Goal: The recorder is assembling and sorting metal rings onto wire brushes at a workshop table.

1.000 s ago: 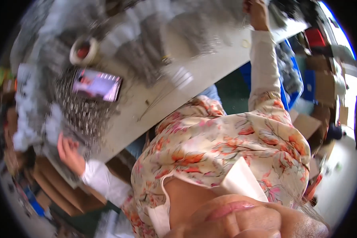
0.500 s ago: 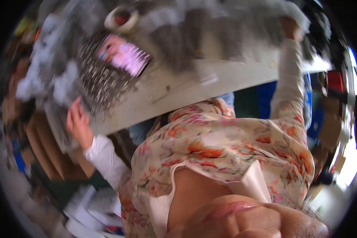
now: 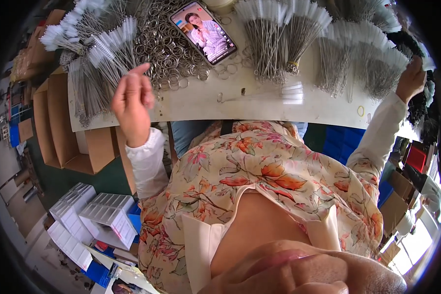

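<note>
My left hand (image 3: 134, 104) hovers over the near left part of the table, fingers loosely apart and nothing held. Just beyond its fingertips lie a heap of metal split rings (image 3: 164, 54) and bunches of wire tube brushes with white bristles (image 3: 113, 51). At the far right, my right hand (image 3: 411, 81) reaches to a pile of black-bristled brushes (image 3: 417, 105). Its fingers look bent together; what lies between them is hidden. More bundles of white-bristled brushes (image 3: 264, 41) lie along the back, one bound with a band. A few loose brushes (image 3: 264, 95) rest near the table's front edge.
A phone playing a video (image 3: 204, 33) lies on the rings, beside a roll of tape (image 3: 219, 4). The white table (image 3: 196, 105) has its edge close to my body. Open cardboard boxes (image 3: 76, 130) and white plastic drawer units (image 3: 108, 218) stand at left.
My left hand has moved right and away from the table's left end, toward the rings. My right hand stays at the right-hand brushes. The whole view has shifted and sharpened.
</note>
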Demonstrator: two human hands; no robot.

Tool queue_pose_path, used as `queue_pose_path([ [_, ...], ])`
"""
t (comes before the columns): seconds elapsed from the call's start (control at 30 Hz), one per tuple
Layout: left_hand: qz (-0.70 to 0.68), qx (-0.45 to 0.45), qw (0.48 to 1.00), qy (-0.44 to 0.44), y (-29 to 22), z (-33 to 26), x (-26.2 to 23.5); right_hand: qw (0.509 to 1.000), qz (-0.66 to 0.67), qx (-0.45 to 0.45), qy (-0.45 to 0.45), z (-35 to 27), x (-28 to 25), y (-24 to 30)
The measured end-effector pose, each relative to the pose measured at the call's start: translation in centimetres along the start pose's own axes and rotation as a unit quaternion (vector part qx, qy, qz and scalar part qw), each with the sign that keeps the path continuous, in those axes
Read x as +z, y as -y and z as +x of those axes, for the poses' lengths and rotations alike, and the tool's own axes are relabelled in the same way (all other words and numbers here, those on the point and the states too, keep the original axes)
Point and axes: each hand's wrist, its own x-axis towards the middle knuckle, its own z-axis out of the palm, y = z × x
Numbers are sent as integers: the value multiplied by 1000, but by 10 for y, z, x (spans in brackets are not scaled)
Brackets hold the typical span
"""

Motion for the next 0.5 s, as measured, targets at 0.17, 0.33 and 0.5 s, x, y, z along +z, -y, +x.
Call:
queue_pose_path([
  [0.17, -1, 139, 983, 116, -9, -15, 71, 647, 702, 37, 295, -59, -18, 176],
  [0.33, 150, 327, 925, 120, 11, -12, 104, 477, 778, 96, 396, -135, -69, 321],
  [0.5, 8, 371, 928, -44, 15, -10, 91, 678, 658, -1, 328, -124, -75, 310],
])
